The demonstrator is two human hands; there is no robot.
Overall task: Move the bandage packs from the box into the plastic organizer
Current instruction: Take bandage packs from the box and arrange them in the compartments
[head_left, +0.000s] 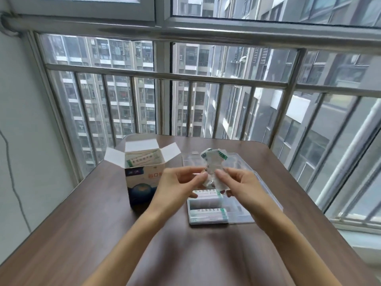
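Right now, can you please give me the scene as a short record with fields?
surface: wooden table
box: open, flaps up, bandage packs inside
plastic organizer: clear, lid open, right of the box
packs in organizer: at least two stacks, in the left compartments
left hand: pinches the held bunch of packs
right hand: pinches the same bunch
held bunch of packs: above the organizer

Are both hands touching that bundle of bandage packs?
Touching: the head view shows left hand and right hand fingertips pinching the bandage packs.
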